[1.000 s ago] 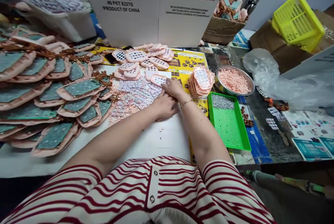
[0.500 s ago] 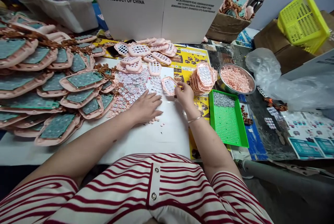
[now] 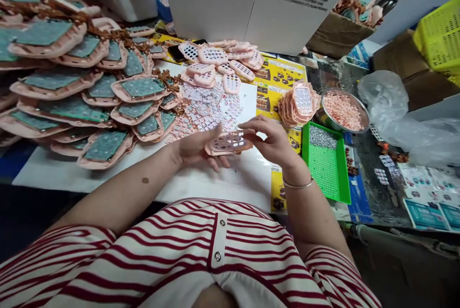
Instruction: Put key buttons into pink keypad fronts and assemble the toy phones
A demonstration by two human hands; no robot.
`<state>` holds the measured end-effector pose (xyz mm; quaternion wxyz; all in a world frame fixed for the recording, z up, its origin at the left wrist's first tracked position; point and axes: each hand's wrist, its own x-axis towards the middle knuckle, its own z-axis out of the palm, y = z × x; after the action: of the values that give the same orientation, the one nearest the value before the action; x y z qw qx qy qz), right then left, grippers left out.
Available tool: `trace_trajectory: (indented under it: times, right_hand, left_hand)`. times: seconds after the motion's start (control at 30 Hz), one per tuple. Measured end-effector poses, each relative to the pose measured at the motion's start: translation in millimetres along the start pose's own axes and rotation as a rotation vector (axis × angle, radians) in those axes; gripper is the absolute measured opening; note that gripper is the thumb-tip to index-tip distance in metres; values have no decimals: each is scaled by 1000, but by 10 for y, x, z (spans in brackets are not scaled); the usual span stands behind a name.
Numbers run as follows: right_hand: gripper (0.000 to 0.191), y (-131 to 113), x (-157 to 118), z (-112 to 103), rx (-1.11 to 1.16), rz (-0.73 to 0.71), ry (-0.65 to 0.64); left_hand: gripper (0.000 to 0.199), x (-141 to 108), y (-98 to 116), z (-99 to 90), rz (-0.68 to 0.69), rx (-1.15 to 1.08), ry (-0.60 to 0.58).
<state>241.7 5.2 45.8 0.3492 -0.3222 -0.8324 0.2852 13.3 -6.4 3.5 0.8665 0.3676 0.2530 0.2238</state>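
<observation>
A pink plastic shell with rows of holes [image 3: 228,143] is raised over the white sheet in front of me. My left hand [image 3: 201,147] holds its left end, thumb on top and fingers beneath. At its right end is my right hand [image 3: 268,139], thumb and fingers curved round the edge. Small printed key pieces [image 3: 204,109] lie scattered behind my hands. Behind these sits a pile of similar holed shells [image 3: 215,55]. To the right stands a stack of pink shells with keys fitted [image 3: 301,102].
Shells with green circuit boards [image 3: 140,88] are heaped on the left. A metal bowl of pink pieces [image 3: 344,110] and a green tray [image 3: 327,169] with small metal parts stand right. A large white carton [image 3: 230,16] stands behind; plastic bags [image 3: 384,92] lie far right.
The left hand has come off the sheet and now holds a shell together with the right hand. The fitted shell seen earlier at the right hand is no longer there. The view has shifted.
</observation>
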Motion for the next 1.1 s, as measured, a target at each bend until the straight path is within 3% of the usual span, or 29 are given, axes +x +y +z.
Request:
trace_trajectory:
  times: [0.07, 0.13, 0.2, 0.27, 0.37, 0.4, 0.5, 0.6, 0.7, 0.87, 0.9, 1.03, 1.1]
  right_hand:
    - [19, -147, 207, -40, -98, -139, -89]
    - [20, -249, 385, -36, -123, -196, -111]
    - [20, -281, 489, -1, -126, -179, -74]
    - [23, -237, 477, 49, -144, -74, 33]
    - [24, -84, 214, 170, -207, 202, 186]
    - [25, -31, 78, 233, -230, 292, 176]
    - [16, 79, -334, 474, -282, 451, -58]
    - [18, 124, -539, 645, -331, 489, -62]
    - [19, 188, -479, 567, -240, 621, 24]
    - [30, 392, -269, 152, -131, 871, -203]
    - [30, 428, -259, 102, -170, 897, -199]
    - [16, 470, -360, 89, -427, 869, 43]
    - [18, 426, -457, 152, -410, 790, 72]
  left_hand:
    - [74, -43, -16, 55, 82, 14, -137]
    - [72, -38, -12, 104, 222, -22, -181]
    - [72, -2, 21, 127, 310, -70, -151]
    - [66, 35, 69, 118, 351, -114, -66]
    - [57, 45, 117, 56, 447, -192, 132]
    - [56, 38, 118, 27, 490, -214, 194]
    - [59, 19, 69, -64, 554, -220, 322]
    - [67, 36, -10, -128, 552, -197, 367]
    - [70, 76, -56, -146, 570, -206, 374]
    - [79, 105, -49, -115, 546, -198, 344]
    - [80, 104, -46, -110, 548, -196, 337]
    - [77, 94, -51, -114, 552, -208, 330]
    - [74, 88, -59, -127, 558, -218, 342]
